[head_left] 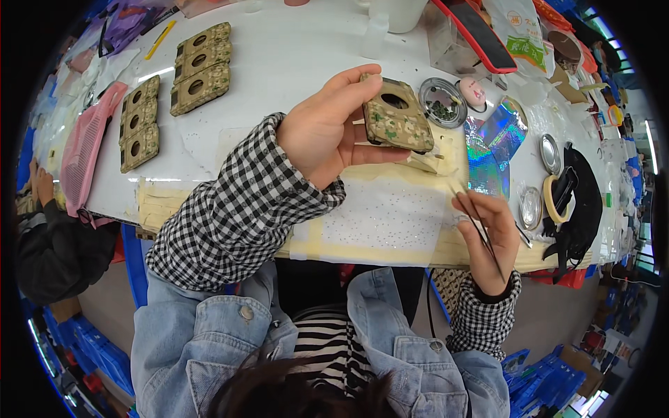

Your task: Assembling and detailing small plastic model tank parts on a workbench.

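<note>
My left hand (322,132) is closed on a camouflage-patterned housing (398,131) with a round hole through its face. It is raised above the table, gripped by its edges between thumb and fingers. My right hand (496,233) pinches a pair of dark, slim tweezers (482,228), their tips pointing up and away from me. The tips are apart from the housing, and whether they carry anything is too small to tell. Under the hands lies a white sheet (369,226) scattered with tiny specks, its border taped in yellow. A round dish (443,85) beyond holds small dark-green bits.
Several matching housings (216,76) lie at the left, near a pink mesh bag (94,150). Shiny holographic film (503,132), metal lids (550,153), a tape roll (556,198) and a black cloth item (584,198) are at right. A red-framed phone (481,36) leans behind.
</note>
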Action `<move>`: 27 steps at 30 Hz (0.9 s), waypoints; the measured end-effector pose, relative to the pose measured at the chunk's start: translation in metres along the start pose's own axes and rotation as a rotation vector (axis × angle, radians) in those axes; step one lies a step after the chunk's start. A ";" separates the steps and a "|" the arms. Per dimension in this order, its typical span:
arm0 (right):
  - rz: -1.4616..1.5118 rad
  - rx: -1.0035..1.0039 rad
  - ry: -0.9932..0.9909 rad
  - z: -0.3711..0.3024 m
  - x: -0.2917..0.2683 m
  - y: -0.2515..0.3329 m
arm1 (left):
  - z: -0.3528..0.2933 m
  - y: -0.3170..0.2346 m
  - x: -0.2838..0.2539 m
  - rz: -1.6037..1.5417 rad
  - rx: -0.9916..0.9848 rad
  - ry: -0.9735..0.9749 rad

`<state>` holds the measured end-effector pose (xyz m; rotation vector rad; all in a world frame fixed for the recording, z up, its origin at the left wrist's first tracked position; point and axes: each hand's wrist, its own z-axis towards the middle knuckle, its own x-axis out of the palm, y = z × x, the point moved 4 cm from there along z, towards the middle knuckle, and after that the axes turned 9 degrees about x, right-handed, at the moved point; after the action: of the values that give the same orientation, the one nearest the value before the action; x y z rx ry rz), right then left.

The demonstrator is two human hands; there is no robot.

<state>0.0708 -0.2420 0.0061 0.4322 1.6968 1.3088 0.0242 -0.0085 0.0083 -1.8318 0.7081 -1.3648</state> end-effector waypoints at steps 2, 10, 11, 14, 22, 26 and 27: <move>0.101 0.028 0.122 -0.003 -0.001 -0.018 | 0.001 0.000 0.000 -0.008 0.004 0.006; 0.387 0.242 0.098 0.009 0.013 -0.032 | 0.002 0.001 -0.002 -0.018 -0.006 0.001; 0.374 0.254 0.105 0.009 0.013 -0.033 | 0.002 0.001 -0.002 -0.016 -0.004 0.004; 0.350 0.263 0.116 0.010 0.015 -0.034 | 0.001 0.000 -0.003 -0.007 0.000 0.007; 0.339 0.256 0.119 0.010 0.017 -0.035 | 0.000 0.001 -0.002 0.022 0.003 0.005; 0.328 0.258 0.122 0.010 0.017 -0.034 | 0.000 0.001 -0.001 0.013 0.001 -0.002; 0.325 0.258 0.122 0.010 0.017 -0.034 | 0.000 0.001 -0.001 0.010 -0.001 -0.003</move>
<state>0.0790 -0.2366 -0.0318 0.8213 1.9674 1.3694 0.0238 -0.0081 0.0071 -1.8278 0.7156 -1.3554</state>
